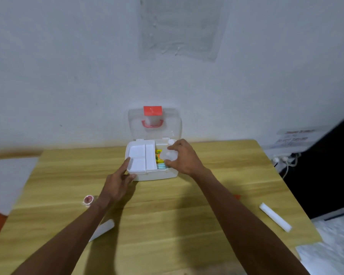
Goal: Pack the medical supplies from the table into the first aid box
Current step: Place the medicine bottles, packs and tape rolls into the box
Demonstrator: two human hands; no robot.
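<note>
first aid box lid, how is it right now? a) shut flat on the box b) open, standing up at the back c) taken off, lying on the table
b: the lid stands upright at the back edge of the box, so the inside is open to view.

Upright lid (172, 124) blocks the far side; white tray (136, 153) caps the first aid box (157, 175) on the left; packets (158, 155), your right hand (184, 157) and its clear container (170, 155) crowd the right.

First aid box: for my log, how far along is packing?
Done: yellow packet and teal pack in the first aid box. In hand: right hand grips a translucent container over it; left hand touches the box. Left: tape roll, white roll, another white item.
</note>
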